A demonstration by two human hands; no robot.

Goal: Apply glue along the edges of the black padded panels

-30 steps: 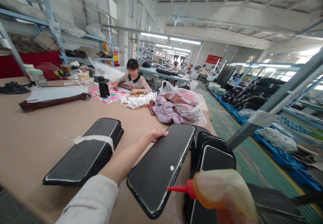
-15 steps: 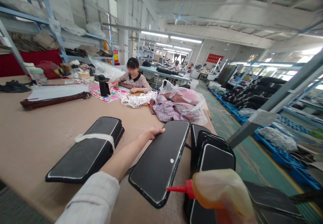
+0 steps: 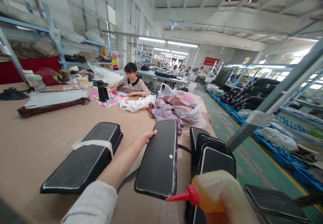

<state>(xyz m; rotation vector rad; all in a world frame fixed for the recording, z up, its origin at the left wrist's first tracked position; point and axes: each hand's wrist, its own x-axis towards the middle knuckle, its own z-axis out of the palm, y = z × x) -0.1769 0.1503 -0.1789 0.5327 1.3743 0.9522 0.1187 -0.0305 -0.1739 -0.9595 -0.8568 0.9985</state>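
Observation:
My left hand (image 3: 147,137) grips the far left corner of a flat black panel with a pale edge (image 3: 158,158), lying on the tan table (image 3: 37,140). A small white dot shows on the panel. My right hand (image 3: 234,207) is at the bottom right, wrapped round a soft orange squeeze bottle (image 3: 214,192) whose red nozzle (image 3: 179,197) points left at the panel's near edge. A tied bundle of the same black panels (image 3: 83,158) lies left of my arm. More panels stand stacked (image 3: 212,153) to the right.
Another person (image 3: 132,81) sits at the table's far end beside a black flask (image 3: 102,90), white cord (image 3: 137,102) and plastic bags of cloth (image 3: 181,106). A grey metal post (image 3: 275,98) slants up on the right. Blue pallets (image 3: 282,150) line the green floor.
My left hand has turned the black panel anticlockwise, so it lies nearly straight away from me. The bottle's nozzle has dropped a little toward the panel's near edge.

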